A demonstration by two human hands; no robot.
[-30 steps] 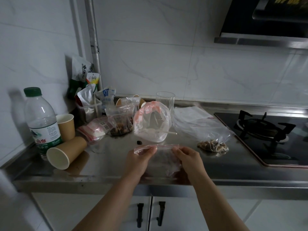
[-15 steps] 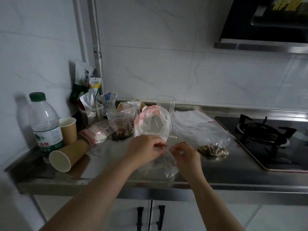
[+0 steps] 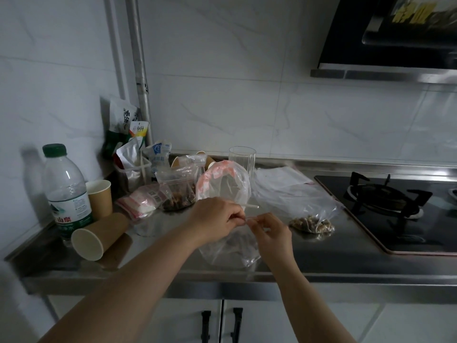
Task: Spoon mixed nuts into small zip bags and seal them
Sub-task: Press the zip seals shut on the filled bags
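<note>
Both hands meet over the front of the steel counter point(image 3: 333, 258); the left hand point(image 3: 217, 219) and the right hand point(image 3: 272, 231) each pinch the top edge of a small clear zip bag point(image 3: 232, 253), fingertips almost touching at its strip; the bag hangs below them with its bottom on the counter, and dark nuts show dimly through the film; whether the strip is fully closed cannot be told; behind the hands stands an open bag point(image 3: 222, 186) with a pink rim, its mouth facing the camera, and a white stick point(image 3: 251, 206) pokes out to the right from beside it; left of that bag is a nut bag point(image 3: 176, 191), clear and part full of dark pieces; a flat pink packet point(image 3: 141, 201) lies just left of it; a tall glass point(image 3: 242, 159) stands behind the open bag; to the right, near the stove point(image 3: 385, 206), a larger clear bag point(image 3: 304, 211) lies slumped with a small heap of nuts in its lower corner; at the far left a water bottle point(image 3: 66, 191) with a green cap stands beside an upright paper cup point(image 3: 99, 198); a second cup point(image 3: 99, 235) lies on its side in front of them, mouth toward the counter's edge; assorted snack packets point(image 3: 131, 144) crowd the back corner against the tiled wall.
</note>
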